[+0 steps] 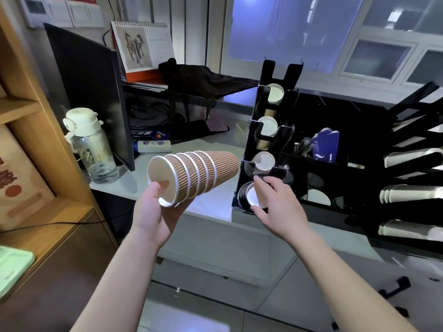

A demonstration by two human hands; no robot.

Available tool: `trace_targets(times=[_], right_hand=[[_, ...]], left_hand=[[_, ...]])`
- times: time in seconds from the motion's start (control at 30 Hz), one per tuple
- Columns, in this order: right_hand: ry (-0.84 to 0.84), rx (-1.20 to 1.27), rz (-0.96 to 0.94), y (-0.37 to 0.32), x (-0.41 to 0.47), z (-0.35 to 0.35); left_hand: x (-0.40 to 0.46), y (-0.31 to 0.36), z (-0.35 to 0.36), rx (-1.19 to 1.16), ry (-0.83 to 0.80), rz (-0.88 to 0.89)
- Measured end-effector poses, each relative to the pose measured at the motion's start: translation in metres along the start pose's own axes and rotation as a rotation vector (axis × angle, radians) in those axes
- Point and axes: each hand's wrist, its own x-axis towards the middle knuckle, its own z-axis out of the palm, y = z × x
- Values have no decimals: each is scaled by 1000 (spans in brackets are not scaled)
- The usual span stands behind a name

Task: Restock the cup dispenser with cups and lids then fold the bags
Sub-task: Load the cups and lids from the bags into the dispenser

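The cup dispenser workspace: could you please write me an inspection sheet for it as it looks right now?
Surface: pale counter, lit patch near its edge.
Job's things: stack of brown ribbed cups lying sideways in the left hand; black cup dispenser with cups showing in four slots.
Clutter: water bottle, desk calendar, dark bag.
Grippers: left hand grips the stack's rim; right hand grips the cup in the lowest slot.
Cables: black cable across the wooden shelf.
Surroundings: window behind.
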Motion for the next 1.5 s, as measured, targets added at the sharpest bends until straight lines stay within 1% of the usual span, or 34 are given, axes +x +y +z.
trace_targets(times=[0.07,0.17,0.23,0.3,0.37,0.43,0.5,0.57,0.63,0.7,0.77,0.87,0.93,0.97,1.03,1.07,1.13,1.2,1.3,1.4,1.43,1.5], right_hand=[[10,-11,31,-1,6,-1],[-26,1,84,-3,11,-7],[-11,84,68,-3,8,-11],[84,268,3,-8,4,-20],[110,464,-48,-15,2,-35],[28,657,-51,-24,-1,-52],[-60,924,-37,-28,-4,-61],[-71,1190,-22,-24,-7,-64],[-19,1381,40,-18,-9,-68],[96,1459,94,-12,-10,-72],[272,1440,134,-4,-8,-76],[523,1275,136,10,-6,-87],[616,1112,113,19,-3,-92],[633,1017,113,22,-1,-94],[628,832,119,24,6,-97],[615,757,100,24,11,-97],[595,595,13,22,22,-96],[573,450,-73,20,35,-92],[488,360,-128,16,52,-83],[332,247,-168,15,68,-71],[275,197,-160,16,72,-66],[177,153,-82,16,76,-55]], left_hand=[[0,2,0,14,-33,8],[-2,5,4,54,-69,6],[-5,3,8,82,-82,-19],[-8,4,11,109,-118,-39],[-9,3,17,116,-180,-53],[-10,1,26,126,-253,-62],[-9,0,36,125,-304,-68],[-5,-2,44,143,-325,-67],[1,-6,50,180,-318,-66],[6,-12,56,225,-299,-76],[11,-17,60,265,-287,-79],[17,-23,62,327,-303,-48],[20,-27,66,446,-299,-11],[23,-30,69,550,-277,35],[32,-35,77,801,-241,185],[37,-37,80,926,-250,255],[46,-41,86,1158,-321,339],[52,-47,89,1329,-418,369],[56,-58,89,1523,-500,397],[59,-61,87,1648,-504,430],[60,-61,86,1676,-503,431],[60,-61,87,1745,-507,428]])
